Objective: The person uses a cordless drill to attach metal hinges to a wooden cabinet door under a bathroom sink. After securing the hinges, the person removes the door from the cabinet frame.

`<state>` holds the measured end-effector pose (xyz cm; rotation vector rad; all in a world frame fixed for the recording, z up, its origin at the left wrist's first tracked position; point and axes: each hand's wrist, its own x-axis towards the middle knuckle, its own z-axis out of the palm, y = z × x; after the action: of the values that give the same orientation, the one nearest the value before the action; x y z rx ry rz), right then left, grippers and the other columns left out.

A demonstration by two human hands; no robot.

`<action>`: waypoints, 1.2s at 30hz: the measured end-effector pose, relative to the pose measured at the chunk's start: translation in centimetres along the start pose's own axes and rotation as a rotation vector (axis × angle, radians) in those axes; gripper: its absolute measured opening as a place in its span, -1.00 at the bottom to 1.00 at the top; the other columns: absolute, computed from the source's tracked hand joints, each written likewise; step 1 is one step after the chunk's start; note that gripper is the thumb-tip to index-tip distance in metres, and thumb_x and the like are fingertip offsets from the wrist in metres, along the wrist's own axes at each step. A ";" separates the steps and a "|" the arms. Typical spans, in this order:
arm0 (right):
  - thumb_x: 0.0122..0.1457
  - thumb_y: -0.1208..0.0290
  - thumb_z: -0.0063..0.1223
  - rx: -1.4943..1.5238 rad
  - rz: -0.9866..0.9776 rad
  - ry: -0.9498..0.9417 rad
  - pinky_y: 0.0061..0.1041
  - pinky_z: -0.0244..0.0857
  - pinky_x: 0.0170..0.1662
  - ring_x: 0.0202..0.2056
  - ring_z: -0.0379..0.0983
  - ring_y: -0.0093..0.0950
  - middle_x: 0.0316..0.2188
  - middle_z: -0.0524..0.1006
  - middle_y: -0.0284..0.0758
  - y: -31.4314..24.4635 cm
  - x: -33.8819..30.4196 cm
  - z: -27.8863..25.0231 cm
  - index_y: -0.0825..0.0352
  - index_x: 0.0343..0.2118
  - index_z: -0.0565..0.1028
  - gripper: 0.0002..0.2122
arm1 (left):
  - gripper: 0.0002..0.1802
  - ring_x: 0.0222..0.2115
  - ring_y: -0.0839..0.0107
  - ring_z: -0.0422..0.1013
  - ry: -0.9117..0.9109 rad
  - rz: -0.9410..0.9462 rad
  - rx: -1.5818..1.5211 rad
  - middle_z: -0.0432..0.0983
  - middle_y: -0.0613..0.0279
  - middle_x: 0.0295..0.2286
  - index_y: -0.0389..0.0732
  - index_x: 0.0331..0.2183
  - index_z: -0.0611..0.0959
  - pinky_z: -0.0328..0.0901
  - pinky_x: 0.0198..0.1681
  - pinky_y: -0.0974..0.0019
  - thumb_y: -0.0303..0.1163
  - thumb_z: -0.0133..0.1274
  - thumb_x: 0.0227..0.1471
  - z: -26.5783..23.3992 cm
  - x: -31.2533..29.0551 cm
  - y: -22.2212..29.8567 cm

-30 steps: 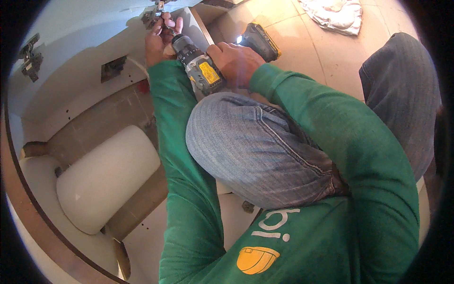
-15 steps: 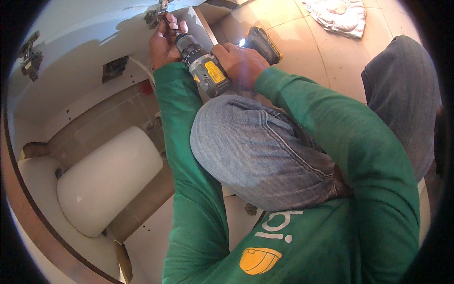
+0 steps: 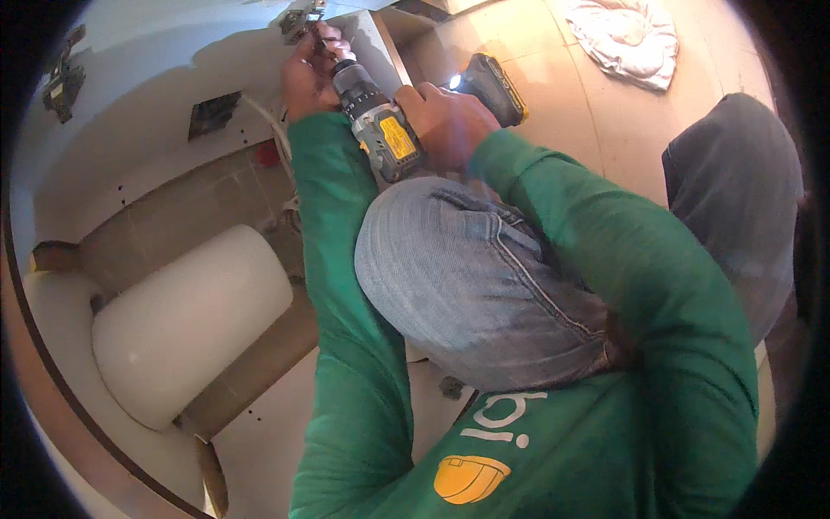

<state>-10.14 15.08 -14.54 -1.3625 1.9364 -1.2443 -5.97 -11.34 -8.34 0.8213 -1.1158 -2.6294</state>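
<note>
My right hand [image 3: 450, 123] is wrapped round the grip of a cordless drill [image 3: 380, 128], a grey and black tool with a yellow label. Its battery and a lit lamp [image 3: 456, 81] show on the far side of the hand. The drill's chuck points up and left toward a metal cabinet hinge [image 3: 299, 22] on the white panel. At the front of the chuck is my left hand [image 3: 313, 76], its fingers pinched around the bit just below the hinge. What the fingertips hold besides the bit is too small to make out.
Another hinge [image 3: 65, 85] is fixed to the white panel at far left. Inside the cabinet stands a white cylindrical pedestal [image 3: 194, 324]. A crumpled white cloth [image 3: 627, 39] lies on the tiled floor [image 3: 553, 95]. My bent knee [image 3: 432, 259] is right below the drill.
The view has shifted slightly, so the hands and drill appear a little farther right. Both hands keep their hold, with the drill still pointed at the hinge.
</note>
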 end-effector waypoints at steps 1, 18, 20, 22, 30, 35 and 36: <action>0.21 0.39 0.05 0.007 -0.006 0.015 -0.09 0.51 -0.12 -0.14 0.61 0.00 -0.19 0.56 0.03 0.4 0.0 0.1 0.34 0.00 0.38 -0.69 | -0.81 -0.38 0.32 0.44 0.081 0.068 0.073 0.55 0.16 -0.35 -0.27 -0.13 0.52 0.43 -0.25 0.19 -0.38 -0.12 0.34 0.4 -0.3 -0.6; 0.18 0.39 0.04 -0.094 -0.012 0.028 -0.13 0.52 -0.11 -0.15 0.61 -0.02 -0.18 0.56 0.02 0.1 0.0 0.3 0.43 0.04 0.37 -0.62 | -0.49 -0.56 0.22 0.54 0.645 0.213 1.544 0.58 -0.03 -0.62 -0.43 -0.55 0.64 0.41 -0.39 0.10 -0.07 0.25 -0.02 10.9 -9.3 -8.5; 0.18 0.39 0.05 -0.075 0.003 0.036 -0.13 0.52 -0.10 -0.15 0.60 -0.01 -0.17 0.56 0.02 -0.3 0.1 0.2 0.43 0.04 0.37 -0.61 | -0.50 -0.55 0.15 0.55 0.664 0.220 1.577 0.58 -0.10 -0.61 -0.46 -0.55 0.64 0.41 -0.38 0.07 -0.10 0.23 -0.03 10.9 -9.3 -8.3; 0.18 0.37 0.05 -0.087 -0.005 0.008 -0.11 0.51 -0.10 -0.15 0.60 0.00 -0.17 0.56 0.03 -0.7 0.1 -0.2 0.43 0.04 0.37 -0.61 | -0.51 -0.54 0.08 0.57 0.635 0.184 1.580 0.59 -0.15 -0.60 -0.48 -0.54 0.63 0.41 -0.36 0.05 -0.12 0.21 -0.04 10.9 -9.5 -7.8; 0.21 0.36 0.04 -0.089 0.038 -0.023 -0.08 0.52 -0.14 -0.17 0.61 0.02 -0.21 0.57 0.02 -1.0 0.2 -0.8 0.39 -0.05 0.38 -0.70 | -0.50 -0.41 -0.07 0.62 0.719 0.135 1.655 0.62 -0.27 -0.52 -0.53 -0.50 0.66 0.45 -0.27 0.03 -0.14 0.20 -0.09 11.7 -9.2 -7.6; 0.22 0.36 0.03 -0.055 0.011 0.047 -0.07 0.53 -0.17 -0.22 0.62 0.01 -0.24 0.57 0.00 -0.6 -0.1 -0.1 0.40 -0.09 0.38 -0.73 | -0.51 -0.39 -0.09 0.63 0.691 0.061 1.636 0.62 -0.29 -0.51 -0.52 -0.50 0.67 0.46 -0.24 0.02 -0.15 0.22 -0.11 11.7 -8.8 -7.3; 0.22 0.36 0.04 -0.071 0.015 0.036 -0.07 0.53 -0.18 -0.22 0.62 0.00 -0.25 0.57 -0.01 -0.5 -0.1 -0.1 0.40 -0.10 0.38 -0.73 | -0.52 -0.39 -0.08 0.63 0.689 0.055 1.603 0.62 -0.28 -0.50 -0.51 -0.50 0.67 0.46 -0.24 0.02 -0.16 0.22 -0.11 11.5 -8.8 -7.4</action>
<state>-9.94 15.13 -14.06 -1.3671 2.0293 -1.2116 -4.53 4.08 -3.30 1.5570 -2.6517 -0.6871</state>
